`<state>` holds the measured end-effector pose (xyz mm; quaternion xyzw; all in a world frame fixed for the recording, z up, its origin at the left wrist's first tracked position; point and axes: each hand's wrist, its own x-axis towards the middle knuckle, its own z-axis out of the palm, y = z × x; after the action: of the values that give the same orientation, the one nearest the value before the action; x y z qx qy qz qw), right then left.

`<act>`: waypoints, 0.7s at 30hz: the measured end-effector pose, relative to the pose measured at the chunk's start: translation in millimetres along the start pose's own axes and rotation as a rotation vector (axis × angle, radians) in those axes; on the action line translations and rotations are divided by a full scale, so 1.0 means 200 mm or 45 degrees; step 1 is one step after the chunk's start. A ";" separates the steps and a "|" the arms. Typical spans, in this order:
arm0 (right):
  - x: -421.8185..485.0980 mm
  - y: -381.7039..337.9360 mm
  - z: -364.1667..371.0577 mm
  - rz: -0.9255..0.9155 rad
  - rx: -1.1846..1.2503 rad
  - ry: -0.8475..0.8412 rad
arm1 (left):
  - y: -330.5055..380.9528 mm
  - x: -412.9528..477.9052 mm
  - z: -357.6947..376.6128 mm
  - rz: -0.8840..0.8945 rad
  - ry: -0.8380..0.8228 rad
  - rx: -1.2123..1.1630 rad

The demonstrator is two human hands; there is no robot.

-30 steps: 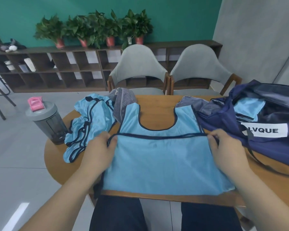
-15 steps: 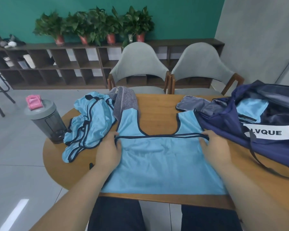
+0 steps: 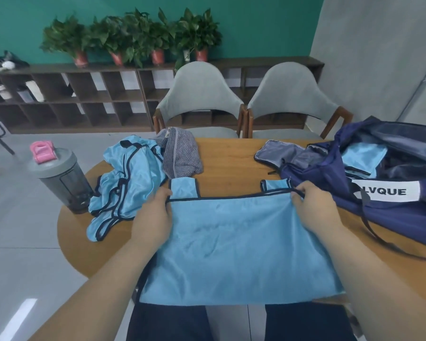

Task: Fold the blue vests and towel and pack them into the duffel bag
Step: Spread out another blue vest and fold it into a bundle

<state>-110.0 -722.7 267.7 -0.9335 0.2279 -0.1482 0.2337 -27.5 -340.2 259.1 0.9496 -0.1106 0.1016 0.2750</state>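
- Round wooden table (image 3: 231, 158) stands in a room with a teal wall; two grey chairs (image 3: 199, 94) are behind it.
- One blue vest (image 3: 231, 247) lies flat at the near edge, its dark-trimmed hem doubled up to just below the shoulder straps.
- At its corners the left hand (image 3: 153, 217) and right hand (image 3: 317, 210) each pinch that hem between thumb and fingers.
- Step, as I judge it: the first fold, halving this vest.
- Next move calls for laying the hem square, smoothing it, then folding sideways to fit the bag.
- Counts:
  - one open duffel bag (image 3: 330, 185) with one folded vest (image 3: 362, 156) inside
  - one bunched striped towel (image 3: 182, 156)
  - one crumpled heap of vests (image 3: 126, 183), number unclear
  - one bottle (image 3: 59, 178)
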 end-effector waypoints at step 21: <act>-0.01 -0.12 0.27 -0.172 -0.574 -0.349 | 0.12 0.11 0.32 0.078 -0.365 0.451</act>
<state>-81.5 -682.2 233.8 -0.9865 0.1585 0.0187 0.0381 -5.1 -397.2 223.4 0.9840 -0.1578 -0.0083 0.0822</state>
